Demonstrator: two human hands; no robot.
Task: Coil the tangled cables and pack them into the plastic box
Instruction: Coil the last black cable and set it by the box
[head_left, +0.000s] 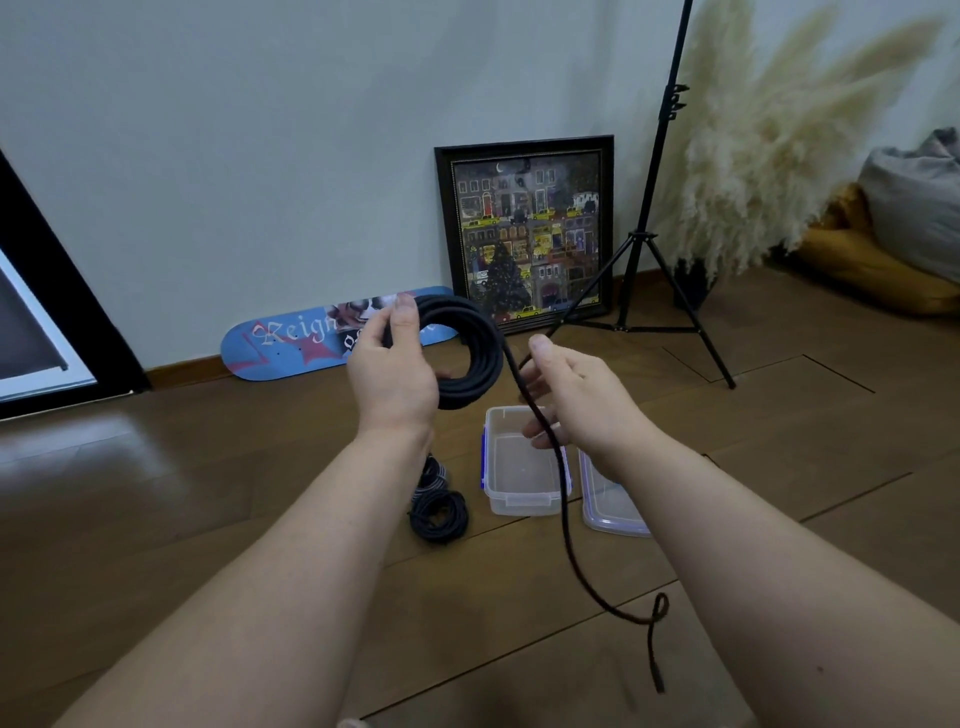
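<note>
My left hand (390, 371) grips a round coil of black cable (475, 343), held up in the air above the floor. The cable's loose tail (563, 499) runs from the coil down through my right hand (571, 397), which pinches it between thumb and fingers, and hangs to a looped end near the floor. Below the hands, a clear plastic box (524, 501) with blue clips stands open on the wooden floor, nothing visible inside. Its lid (610, 506) lies flat just right of it. Left of the box lie two coiled cables (439, 512), one dark and one partly hidden by my left forearm.
A blue skateboard deck (291, 345) and a framed picture (527, 231) lean against the wall behind. A black tripod stand (654, 218) rises at the right, beside pampas grass (763, 156) and cushions (883, 244). A dark-framed panel (47, 322) stands at the left.
</note>
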